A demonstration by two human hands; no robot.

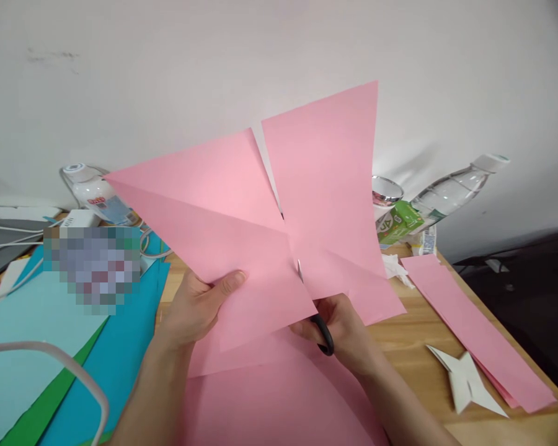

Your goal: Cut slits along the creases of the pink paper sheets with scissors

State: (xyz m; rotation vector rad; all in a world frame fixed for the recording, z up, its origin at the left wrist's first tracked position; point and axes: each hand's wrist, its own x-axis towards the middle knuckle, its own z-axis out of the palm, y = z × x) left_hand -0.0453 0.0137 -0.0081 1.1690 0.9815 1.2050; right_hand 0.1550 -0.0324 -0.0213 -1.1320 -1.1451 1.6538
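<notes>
My left hand [204,306] grips a large sheet of pink paper [223,186] by its near left edge, thumb on top and fingers beneath. A crease runs across the sheet. My right hand [337,328] is closed round the black handle of a pair of scissors [324,334]. Their blades straddle the paper partway along a cut, with one blade showing above the surface. From the near edge and from the far edge, slits divide the sheet into a left and a right part. Another pink sheet [279,402] lies below, partly hidden by my arms.
Blue paper [134,322] and light blue paper [23,334] lie left beneath a white cable [74,365]. A white bottle [102,192] stands behind. To the right are pink strips [483,341], a folded white paper star [467,381], a green box [400,223] and a tilted clear bottle [456,192].
</notes>
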